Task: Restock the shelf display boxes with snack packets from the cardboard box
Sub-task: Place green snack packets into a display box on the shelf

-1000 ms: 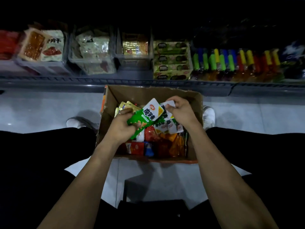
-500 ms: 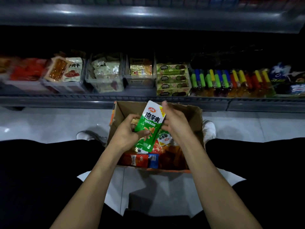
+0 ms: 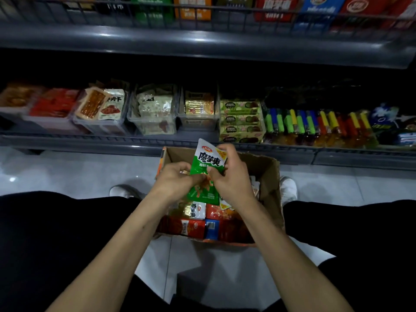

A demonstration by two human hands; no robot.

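Head view: both hands meet over the open cardboard box [image 3: 267,176], which sits on the pale tiled floor between the person's dark-clad knees. Left hand [image 3: 174,180] has fingers curled, pinching the left edge of an upright green snack packet [image 3: 206,174]. Right hand [image 3: 233,179] curls round the packet's right edge, fingertips on its upper corner. Packet held just above the box, top end pointing toward the lower shelf [image 3: 90,140]. More packets [image 3: 198,224] lie inside the box: red, gold, blue. On the lower shelf, clear display boxes [image 3: 155,113] hold pale and gold packets; a stack of green cartons [image 3: 242,121] beside them, coloured bottles [image 3: 315,124] further right. Upper shelf carries bright boxed goods, blurred.
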